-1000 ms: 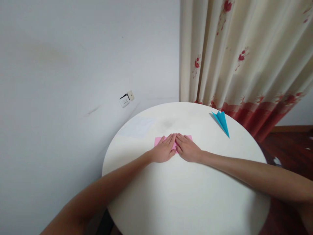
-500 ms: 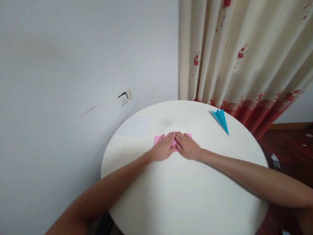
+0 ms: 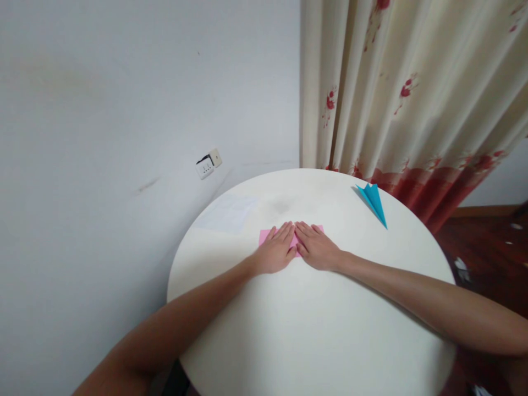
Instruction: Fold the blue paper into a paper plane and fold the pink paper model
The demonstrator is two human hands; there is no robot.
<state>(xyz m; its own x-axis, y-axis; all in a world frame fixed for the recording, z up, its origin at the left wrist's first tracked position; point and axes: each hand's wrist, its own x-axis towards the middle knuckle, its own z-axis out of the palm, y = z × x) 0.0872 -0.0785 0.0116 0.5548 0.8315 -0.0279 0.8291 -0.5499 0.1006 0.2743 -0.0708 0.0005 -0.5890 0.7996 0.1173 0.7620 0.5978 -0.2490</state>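
A pink folded paper point(image 3: 264, 236) lies on the round white table point(image 3: 313, 330), toward its far side. My left hand point(image 3: 275, 252) lies flat on the paper's left half, fingers stretched out and together. My right hand point(image 3: 315, 248) lies flat on the right half, its fingertips meeting those of the left at the paper's far edge. Both palms press down on the paper and neither grips it. Only the paper's two ends and a strip between the hands show.
A blue paper plane point(image 3: 374, 202) rests near the table's far right edge. A white sheet point(image 3: 227, 213) lies at the far left. A flowered curtain point(image 3: 412, 93) hangs behind, a wall socket point(image 3: 207, 164) sits on the grey wall, and dark floor point(image 3: 487, 236) lies to the right.
The hands stay pressed flat on the pink paper in the same place. Only the view has shifted slightly.
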